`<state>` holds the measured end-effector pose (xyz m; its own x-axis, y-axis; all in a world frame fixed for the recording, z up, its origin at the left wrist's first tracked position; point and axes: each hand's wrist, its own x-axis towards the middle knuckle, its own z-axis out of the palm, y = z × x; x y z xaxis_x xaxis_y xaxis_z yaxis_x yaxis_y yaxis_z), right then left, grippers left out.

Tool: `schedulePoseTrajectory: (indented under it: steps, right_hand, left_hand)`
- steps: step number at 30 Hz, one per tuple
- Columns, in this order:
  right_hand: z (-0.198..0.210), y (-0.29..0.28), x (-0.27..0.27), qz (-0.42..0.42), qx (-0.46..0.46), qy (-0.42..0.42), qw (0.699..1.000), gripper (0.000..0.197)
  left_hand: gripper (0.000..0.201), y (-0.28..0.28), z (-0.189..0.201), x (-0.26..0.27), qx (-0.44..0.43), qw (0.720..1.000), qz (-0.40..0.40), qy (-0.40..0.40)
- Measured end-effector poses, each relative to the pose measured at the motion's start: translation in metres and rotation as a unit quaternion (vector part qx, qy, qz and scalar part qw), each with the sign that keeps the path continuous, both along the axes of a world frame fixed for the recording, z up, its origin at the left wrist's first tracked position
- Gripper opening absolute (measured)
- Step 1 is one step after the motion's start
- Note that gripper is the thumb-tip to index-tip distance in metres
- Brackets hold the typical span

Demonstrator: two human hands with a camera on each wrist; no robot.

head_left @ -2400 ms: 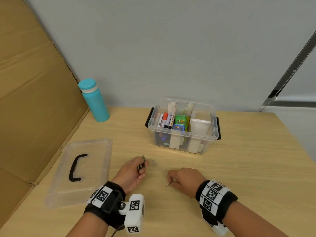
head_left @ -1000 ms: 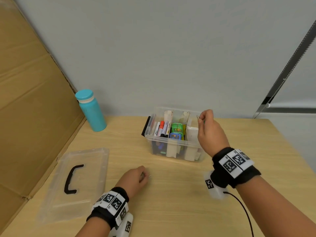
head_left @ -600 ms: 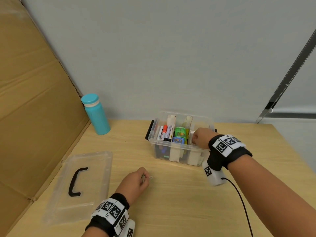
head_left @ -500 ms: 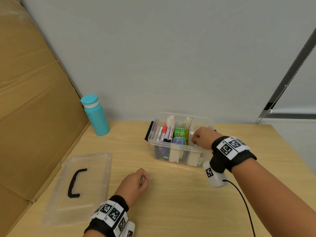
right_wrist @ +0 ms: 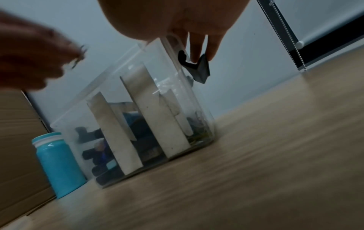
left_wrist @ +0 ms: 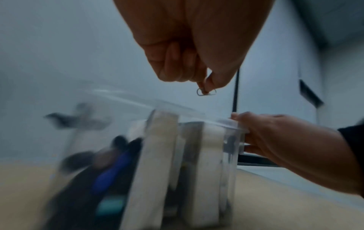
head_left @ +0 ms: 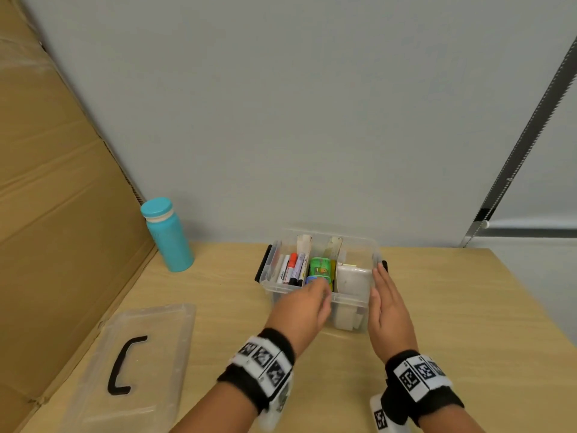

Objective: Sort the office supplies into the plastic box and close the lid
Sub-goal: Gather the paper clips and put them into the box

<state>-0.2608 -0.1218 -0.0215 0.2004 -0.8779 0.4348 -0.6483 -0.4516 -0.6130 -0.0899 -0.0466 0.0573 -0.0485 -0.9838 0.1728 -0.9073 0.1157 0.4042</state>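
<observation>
From the head view, the clear plastic box (head_left: pixel 318 295) stood open on the wooden table (head_left: pixel 452 323), its cardboard dividers separating markers (head_left: pixel 292 268) on the left, a green item in the middle and a white block on the right. The left hand (head_left: pixel 301 307) hung over the box's near wall, fingers curled together; what they held could not be made out here. The right hand (head_left: pixel 387 307) lay with straight fingers flat against the box's right end, holding nothing. The lid (head_left: pixel 131 364) with its black handle rested on the table to the left, well apart from the box, and a teal bottle (head_left: pixel 167 235) stood by the cardboard sheet (head_left: pixel 56 214).

In the left wrist view, the left hand (left_wrist: pixel 189 51) pinched a small metal paper clip (left_wrist: pixel 205 92) between thumb and fingertip, the other fingers curled in. The clip hung just above the box's (left_wrist: pixel 157 163) rim, not touching it. The right hand (left_wrist: pixel 285 143) pressed on the box's end.

In the right wrist view, the right hand's fingers (right_wrist: pixel 197 46) reached down straight along the box's (right_wrist: pixel 138 116) end wall, their tips touching its black latch (right_wrist: pixel 199 68). The blurred left hand (right_wrist: pixel 33 52) held the clip (right_wrist: pixel 77 55) above the box's left part.
</observation>
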Motion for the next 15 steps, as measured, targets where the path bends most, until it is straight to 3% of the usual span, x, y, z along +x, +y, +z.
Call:
schedulePoseTrajectory:
  steps: [2, 6, 11, 13, 15]
  right_hand:
    - [-0.003, 0.000, 0.002, -0.005, -0.008, -0.013, 1.000, 0.059]
    - [-0.007, 0.000, 0.003, -0.010, 0.000, -0.029, 1.000, 0.059]
    - [-0.009, -0.001, 0.003, -0.004, 0.005, -0.043, 0.999, 0.061]
    - [-0.009, -0.001, 0.003, -0.005, 0.005, -0.044, 0.999, 0.061]
    - [-0.009, -0.001, 0.003, -0.007, 0.007, -0.043, 0.999, 0.061]
  left_hand:
    - [0.017, -0.030, 0.013, -0.021, 0.002, 0.998, -0.032, -0.056]
    - [0.027, -0.080, 0.020, -0.050, 0.109, 0.974, -0.055, -0.189]
    - [0.025, -0.113, 0.026, -0.066, 0.261, 0.931, -0.074, -0.243]
    - [0.026, -0.115, 0.025, -0.066, 0.276, 0.925, -0.086, -0.247]
    - [0.026, -0.110, 0.023, -0.062, 0.258, 0.936, -0.081, -0.227]
